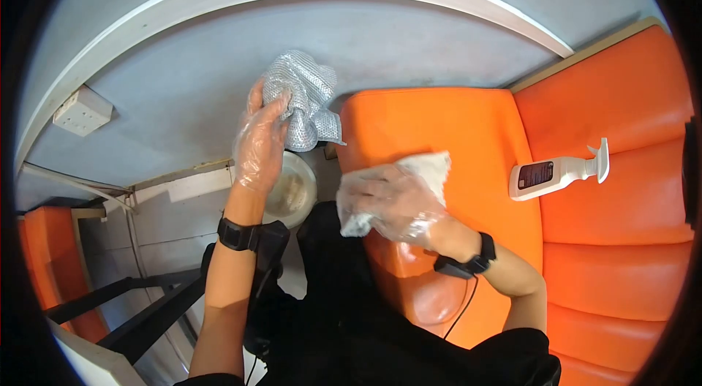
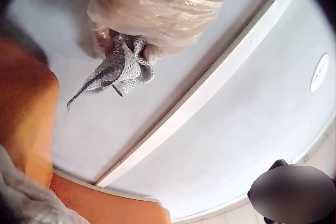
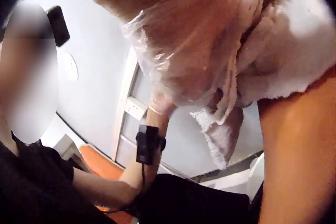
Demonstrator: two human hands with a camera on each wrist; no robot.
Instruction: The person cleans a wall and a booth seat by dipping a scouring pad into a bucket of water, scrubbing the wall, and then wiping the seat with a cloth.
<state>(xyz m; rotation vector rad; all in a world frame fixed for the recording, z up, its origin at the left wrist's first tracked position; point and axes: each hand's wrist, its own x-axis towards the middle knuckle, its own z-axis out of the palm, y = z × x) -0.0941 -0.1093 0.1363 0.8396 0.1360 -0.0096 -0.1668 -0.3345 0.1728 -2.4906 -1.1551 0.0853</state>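
My left hand (image 1: pixel 261 145), in a clear plastic glove, grips a bunched grey mesh cloth (image 1: pixel 301 93) in front of the wall. In the left wrist view, the mesh cloth (image 2: pixel 123 69) hangs down in folds from the gloved fingers. My right hand (image 1: pixel 395 203), gloved too, holds a white cloth (image 1: pixel 431 167) at the front edge of the orange seat (image 1: pixel 431 119). Folds of this cloth (image 3: pixel 289 50) bunch around the hand in the right wrist view. Glossy wet-looking patches show on the seat beside the right hand.
A white spray bottle (image 1: pixel 552 175) lies on the seat against the orange backrest (image 1: pixel 610 203). Below the left hand stands a whitish bucket (image 1: pixel 311 188) on the floor. A socket box (image 1: pixel 84 112) sticks out from the wall, and black bars (image 1: pixel 146 320) stand at lower left.
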